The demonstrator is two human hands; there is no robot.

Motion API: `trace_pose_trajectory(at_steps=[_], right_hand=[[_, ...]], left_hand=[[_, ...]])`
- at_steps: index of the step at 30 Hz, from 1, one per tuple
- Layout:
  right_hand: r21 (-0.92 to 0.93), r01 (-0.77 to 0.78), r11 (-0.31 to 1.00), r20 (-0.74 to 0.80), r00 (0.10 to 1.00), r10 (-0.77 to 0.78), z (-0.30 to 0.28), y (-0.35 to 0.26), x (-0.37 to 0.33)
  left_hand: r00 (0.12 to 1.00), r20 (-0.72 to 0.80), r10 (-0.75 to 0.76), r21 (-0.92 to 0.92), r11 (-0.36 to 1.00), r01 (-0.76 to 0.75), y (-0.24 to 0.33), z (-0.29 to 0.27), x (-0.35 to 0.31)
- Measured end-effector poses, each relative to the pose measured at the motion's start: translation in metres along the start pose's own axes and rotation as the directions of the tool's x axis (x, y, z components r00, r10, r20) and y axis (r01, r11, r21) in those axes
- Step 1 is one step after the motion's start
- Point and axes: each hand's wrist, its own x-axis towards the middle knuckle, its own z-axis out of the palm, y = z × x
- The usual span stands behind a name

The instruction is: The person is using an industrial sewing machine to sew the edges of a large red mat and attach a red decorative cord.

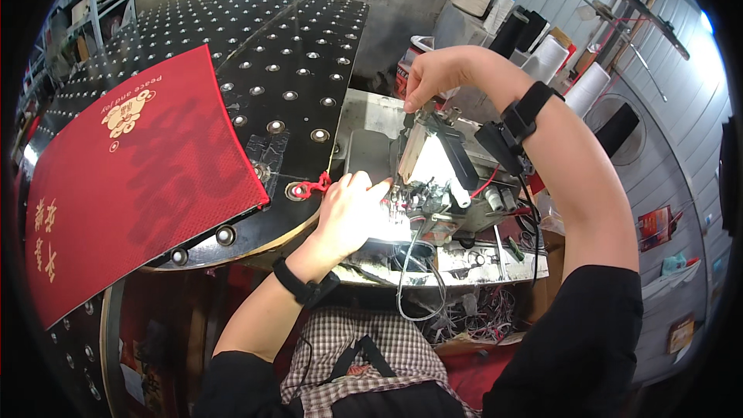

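Note:
An industrial sewing machine stands in front of me, its needle area brightly lit by a lamp. My left hand is low beside the needle, knuckles bent and the index finger reaching toward the presser foot. Glare and the hand itself hide what its closed fingers hold, if anything. Over the top of the machine arches my right hand, thumb and finger pinched at the upper end of the machine head; what is between them is too small to tell. A tangle of red cord lies just left of my left hand.
A red mat with gold print lies across the black table studded with metal balls, its corner near the machine. Behind stand thread cones. Below the machine is a heap of thread scraps. A grey cable loops down in front.

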Motion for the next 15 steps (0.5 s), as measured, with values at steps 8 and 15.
trace_pose_trajectory(at_steps=[8, 15], right_hand=[[-0.074, 0.141, 0.987, 0.276, 0.954, -0.116, 0.000, 0.005, 0.041], [-0.043, 0.229, 0.973, 0.034, 0.973, -0.227, 0.014, 0.022, 0.053]], left_hand=[[0.998, 0.053, 0.014, -0.002, 1.000, -0.014, 0.005, -0.010, 0.005], [0.990, 0.086, 0.113, -0.023, 0.993, -0.112, 0.006, -0.009, 0.021]])
